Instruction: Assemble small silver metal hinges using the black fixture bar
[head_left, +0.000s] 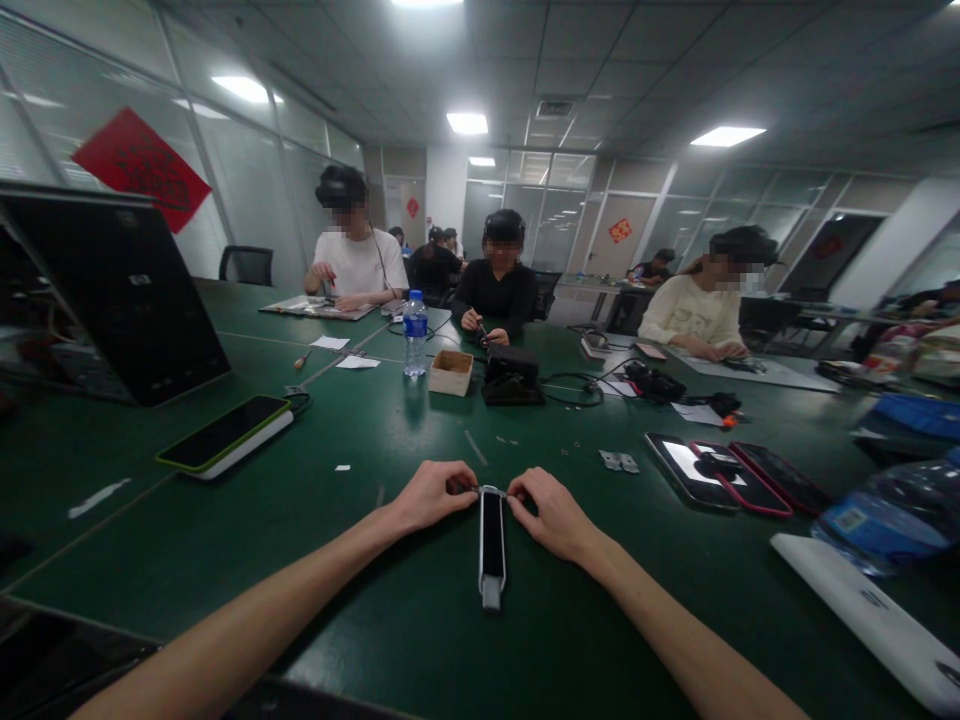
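Observation:
A long, narrow device (492,540) with a black face, white edges and a grey tip at its near end lies on the green table in front of me. My left hand (439,492) is at the left of its far end, thumb and index finger pinched together. On the opposite side, my right hand (551,510) pinches in the same way. Both sets of fingertips meet the far end, where a small pale curved piece shows. Whatever sits between the fingertips is too small to make out.
A phone (229,432) on a white block lies left. Ahead stand a water bottle (415,335), a small box (451,373) and a black stand (513,378). Tablets (694,470), a large bottle (889,515) and a white case (862,610) are right. Several people sit beyond.

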